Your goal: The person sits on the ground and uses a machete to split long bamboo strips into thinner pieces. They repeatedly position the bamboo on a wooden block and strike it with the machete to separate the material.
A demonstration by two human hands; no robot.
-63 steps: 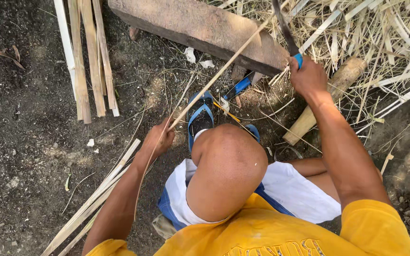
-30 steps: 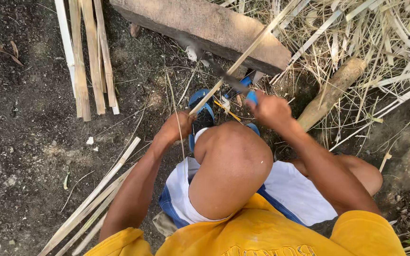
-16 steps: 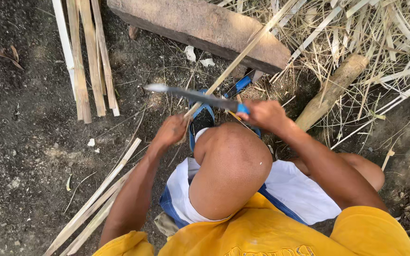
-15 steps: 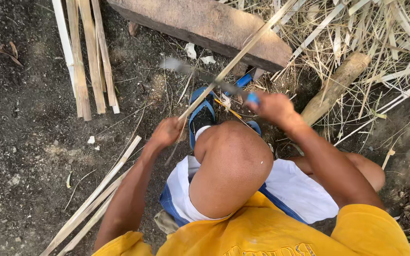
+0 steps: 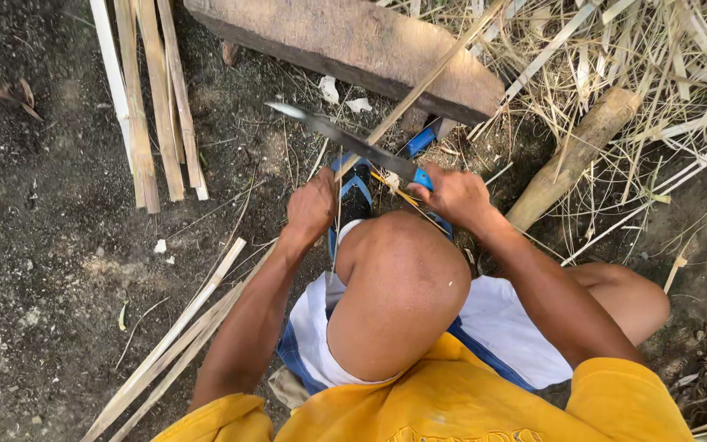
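Two hands were on the job, both down in front of my raised knee. My left hand was closed tight around a long bamboo strip, which ran from my grip up and away over the wooden block toward the far right corner of the dirt ground. My right hand was wrapped round the blue handle of a knife, the dark blade stretching out leftward, tip pointing at the far left, and crossing the strip just above my left fist. Blade and strip met right there, between the two hands; how deep the edge sat in the strip I could not tell.

Under the hands, my foot sat in a blue sandal, pressed on the ground just near the block. Over by the far left edge of the ground, a bundle of split slats lay side by side. More strips trailed off toward the near left corner, behind my left forearm. Off to the right, a short round log leaned in among a heap of dry straw.
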